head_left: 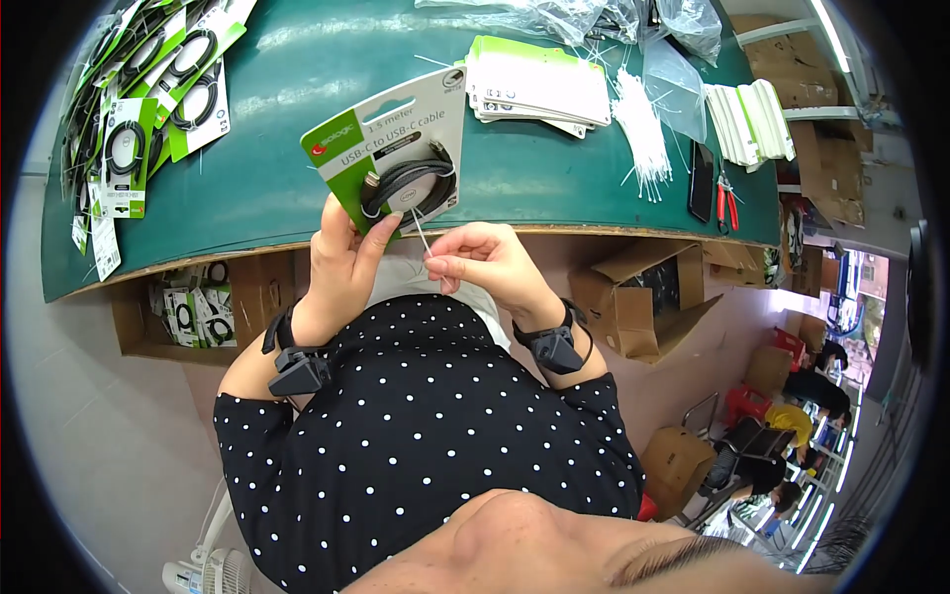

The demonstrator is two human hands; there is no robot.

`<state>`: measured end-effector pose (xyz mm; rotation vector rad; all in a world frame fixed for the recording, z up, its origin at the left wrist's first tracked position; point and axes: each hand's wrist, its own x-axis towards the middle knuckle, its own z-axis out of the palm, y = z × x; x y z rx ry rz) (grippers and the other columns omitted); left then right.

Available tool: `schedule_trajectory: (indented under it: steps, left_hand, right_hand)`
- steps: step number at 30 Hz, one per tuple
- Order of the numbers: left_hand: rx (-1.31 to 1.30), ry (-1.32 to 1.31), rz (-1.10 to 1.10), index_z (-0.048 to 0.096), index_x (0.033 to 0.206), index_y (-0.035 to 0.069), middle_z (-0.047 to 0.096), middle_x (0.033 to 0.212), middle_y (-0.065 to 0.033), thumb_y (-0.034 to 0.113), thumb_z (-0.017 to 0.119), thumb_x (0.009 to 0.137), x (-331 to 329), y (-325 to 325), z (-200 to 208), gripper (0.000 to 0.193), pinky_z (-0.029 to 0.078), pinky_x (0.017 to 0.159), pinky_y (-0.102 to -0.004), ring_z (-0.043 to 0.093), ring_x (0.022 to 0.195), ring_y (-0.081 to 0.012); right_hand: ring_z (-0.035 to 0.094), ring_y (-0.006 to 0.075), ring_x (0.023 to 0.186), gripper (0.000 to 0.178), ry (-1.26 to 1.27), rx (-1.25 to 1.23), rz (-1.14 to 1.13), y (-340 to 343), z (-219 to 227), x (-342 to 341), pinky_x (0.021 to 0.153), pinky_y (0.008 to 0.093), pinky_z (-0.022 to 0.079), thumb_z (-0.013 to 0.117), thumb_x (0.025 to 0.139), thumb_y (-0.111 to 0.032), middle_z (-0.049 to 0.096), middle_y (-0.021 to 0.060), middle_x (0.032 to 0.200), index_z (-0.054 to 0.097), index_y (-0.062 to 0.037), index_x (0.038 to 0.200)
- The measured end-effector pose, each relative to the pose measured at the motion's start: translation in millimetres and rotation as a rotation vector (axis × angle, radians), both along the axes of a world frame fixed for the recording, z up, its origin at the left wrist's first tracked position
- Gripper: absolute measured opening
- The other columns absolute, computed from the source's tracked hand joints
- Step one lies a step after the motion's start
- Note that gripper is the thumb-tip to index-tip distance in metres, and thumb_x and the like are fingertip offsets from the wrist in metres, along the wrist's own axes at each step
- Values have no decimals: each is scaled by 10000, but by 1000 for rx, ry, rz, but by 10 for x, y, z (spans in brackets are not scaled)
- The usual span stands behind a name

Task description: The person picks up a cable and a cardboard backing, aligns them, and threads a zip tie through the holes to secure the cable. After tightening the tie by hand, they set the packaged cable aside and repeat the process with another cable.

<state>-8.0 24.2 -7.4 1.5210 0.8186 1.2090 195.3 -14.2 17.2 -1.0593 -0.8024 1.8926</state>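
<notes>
My left hand (pixel 346 252) grips the lower edge of a green and white cable card (pixel 336 129), thumb in front and fingers behind. A coiled black cable (pixel 411 186) lies against the front of the card, held by white ties. From the coil's lower side a thin white zip tie (pixel 421 233) sticks out downward. The fingertips of my right hand (pixel 480 262) pinch the tie's free end, just below the card. The card is tilted, raised above the table's near edge.
Stacked blank cards (pixel 539 84) and a heap of white zip ties (pixel 643 134) lie on the green table (pixel 524 188). Finished cable cards (pixel 124 153) pile up at left. Red-handled cutters (pixel 727 203) rest beside a black phone (pixel 701 183). Below stands an open cardboard box (pixel 633 317).
</notes>
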Motion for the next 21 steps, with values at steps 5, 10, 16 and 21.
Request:
schedule_trajectory:
  steps: [5,10,16,21]
  left_hand:
    - [-116,13,12,362,1362,-3,561,1230,-121,55,582,944,24,67,-24,476,486,886,-290,578,1083,-173]
    - [-368,-107,-74,378,1345,5,583,1193,-99,100,583,952,57,144,-21,453,514,833,-292,606,1027,-169]
    - [-729,-167,-175,390,1314,11,579,1190,-106,137,574,960,43,147,144,419,539,805,-305,615,1032,-165]
    - [-884,-147,-199,397,1294,24,583,1183,-113,170,573,962,47,146,165,403,565,797,-327,626,1041,-172]
  right_hand:
    - [613,100,662,73,-103,505,-25,73,-187,3,562,202,468,708,834,-11,638,70,869,672,25,887]
    - [629,89,673,74,-66,316,108,91,-45,139,572,191,478,709,851,-53,660,25,815,689,-9,908]
    - [643,102,700,98,-69,70,44,122,37,189,578,175,481,691,846,2,655,71,867,647,33,928]
    - [671,116,745,134,-142,136,-58,108,1,148,624,186,522,686,844,25,676,98,890,625,51,961]
